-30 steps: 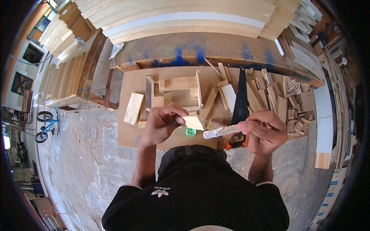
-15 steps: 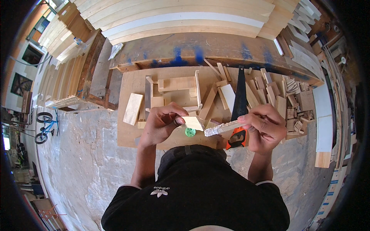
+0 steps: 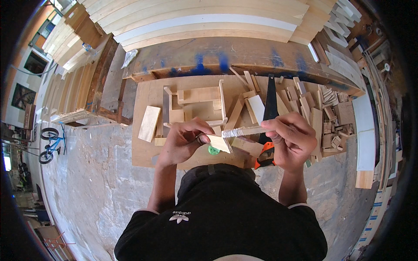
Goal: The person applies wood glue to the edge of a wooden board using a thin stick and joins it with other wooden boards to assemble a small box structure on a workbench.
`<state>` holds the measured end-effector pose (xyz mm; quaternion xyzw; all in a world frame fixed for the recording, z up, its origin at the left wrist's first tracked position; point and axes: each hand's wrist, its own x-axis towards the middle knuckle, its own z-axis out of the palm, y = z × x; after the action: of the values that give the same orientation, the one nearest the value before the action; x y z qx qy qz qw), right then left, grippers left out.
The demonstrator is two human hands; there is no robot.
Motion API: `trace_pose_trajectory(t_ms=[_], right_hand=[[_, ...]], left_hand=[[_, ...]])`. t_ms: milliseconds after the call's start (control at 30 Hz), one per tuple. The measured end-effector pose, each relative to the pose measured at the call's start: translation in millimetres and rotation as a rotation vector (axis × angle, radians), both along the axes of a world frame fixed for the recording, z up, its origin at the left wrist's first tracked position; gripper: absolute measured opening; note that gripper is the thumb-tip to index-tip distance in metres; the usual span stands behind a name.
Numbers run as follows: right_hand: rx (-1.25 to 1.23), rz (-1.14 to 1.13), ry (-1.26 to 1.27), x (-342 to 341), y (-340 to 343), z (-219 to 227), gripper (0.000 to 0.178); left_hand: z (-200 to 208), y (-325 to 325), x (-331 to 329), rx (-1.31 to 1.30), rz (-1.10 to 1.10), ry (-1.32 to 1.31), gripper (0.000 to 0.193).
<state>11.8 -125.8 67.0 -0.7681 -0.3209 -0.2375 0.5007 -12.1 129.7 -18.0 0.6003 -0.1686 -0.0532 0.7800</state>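
Two grips above near edge of tabletop (image 3: 150, 90): left hand (image 3: 185, 139) pinches block (image 3: 220, 143), which could twist free if pushed; stick (image 3: 244, 131), white-coated tip at block's edge, contact unclear, might smear if pressed; right hand (image 3: 289, 140) holds stick's other end, so tip could wobble.
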Motion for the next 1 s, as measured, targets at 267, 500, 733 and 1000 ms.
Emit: trace_pose_trajectory(t_ms=[267, 500, 733, 1000], right_hand=[[0.023, 0.113, 0.139, 1, -7, -4, 0.018], [0.036, 0.096, 0.284, 3, -4, -1, 0.017], [0.034, 0.139, 0.376, 5, -5, -1, 0.022], [-0.055, 0.044, 0.317, 1, -3, 3, 0.015]], left_hand=[[-8, 2, 3, -0.064, -0.007, 0.050, 0.017], [-15, -2, 6, -0.119, -0.029, 0.038, 0.015], [-15, 1, 7, -0.084, -0.029, 0.030, 0.015], [10, 11, 2, 0.293, 0.233, -0.069, 0.029]])
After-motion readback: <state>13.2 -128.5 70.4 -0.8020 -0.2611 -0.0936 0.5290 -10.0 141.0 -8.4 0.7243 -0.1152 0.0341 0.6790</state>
